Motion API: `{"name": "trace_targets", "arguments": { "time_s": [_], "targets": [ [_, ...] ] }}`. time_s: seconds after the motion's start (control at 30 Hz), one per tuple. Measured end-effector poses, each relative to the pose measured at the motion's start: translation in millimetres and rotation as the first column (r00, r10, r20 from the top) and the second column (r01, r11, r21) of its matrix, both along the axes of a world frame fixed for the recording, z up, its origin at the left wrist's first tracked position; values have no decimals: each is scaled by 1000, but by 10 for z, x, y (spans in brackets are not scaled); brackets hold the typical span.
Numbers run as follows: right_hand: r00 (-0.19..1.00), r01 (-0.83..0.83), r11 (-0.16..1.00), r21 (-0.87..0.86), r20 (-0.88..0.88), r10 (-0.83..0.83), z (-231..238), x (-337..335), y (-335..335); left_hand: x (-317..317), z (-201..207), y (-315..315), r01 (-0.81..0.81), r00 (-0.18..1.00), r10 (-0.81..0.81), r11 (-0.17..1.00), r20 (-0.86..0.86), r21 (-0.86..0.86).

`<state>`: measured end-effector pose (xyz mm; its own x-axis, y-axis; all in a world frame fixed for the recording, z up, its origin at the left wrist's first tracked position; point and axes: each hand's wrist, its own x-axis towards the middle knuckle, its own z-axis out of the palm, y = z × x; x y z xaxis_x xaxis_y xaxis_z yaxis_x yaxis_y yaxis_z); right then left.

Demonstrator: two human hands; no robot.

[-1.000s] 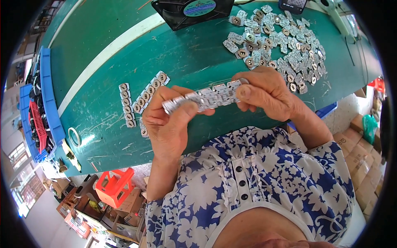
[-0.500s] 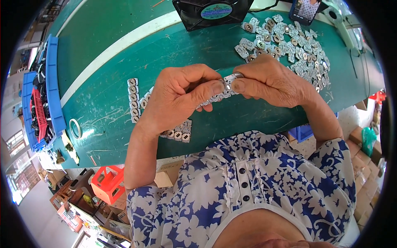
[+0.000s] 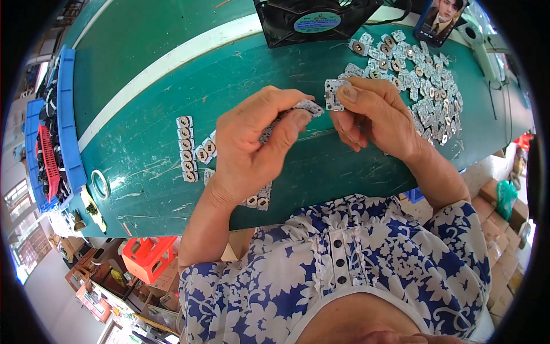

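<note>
My left hand (image 3: 252, 137) is closed, with a strip of small circuit boards (image 3: 310, 107) pinched between thumb and fingers; most of the strip is hidden in the palm. Just to its right, my right hand (image 3: 378, 114) grips a small white circuit board (image 3: 333, 96) under the thumb, apart from the strip. Left of my left hand lies an upright row of joined boards (image 3: 185, 149) with round metal parts on them. An angled strip (image 3: 205, 150) lies beside it, partly behind the hand. More boards (image 3: 263, 203) show below my left wrist.
A loose heap of boards (image 3: 429, 92) spreads over the green table at the right. Behind stand a black fan (image 3: 315, 23) and a lit phone (image 3: 438, 23). At the far left are a blue tray (image 3: 67, 114), a red basket (image 3: 48, 157) and a pale ring (image 3: 100, 184).
My hands have come apart. Before, both held the strip together; now the right hand has a single board in it, and the rest stays in the left. The whole view has shifted slightly.
</note>
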<state>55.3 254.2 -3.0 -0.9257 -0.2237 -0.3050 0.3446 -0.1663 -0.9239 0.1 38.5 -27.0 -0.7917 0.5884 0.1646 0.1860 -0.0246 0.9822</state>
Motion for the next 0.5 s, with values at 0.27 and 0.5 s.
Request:
{"name": "trace_targets", "arguments": {
  "time_s": [0.27,0.5],
  "targets": [
    [940,-80,934,349,-286,188,-100,10,-38,46,-98,71,-241,712,77,960,-698,-140],
    [992,-8,990,142,-120,26,-109,40,-40,74,-44,138,-259,783,148,961,-604,-100]
  ]
}}
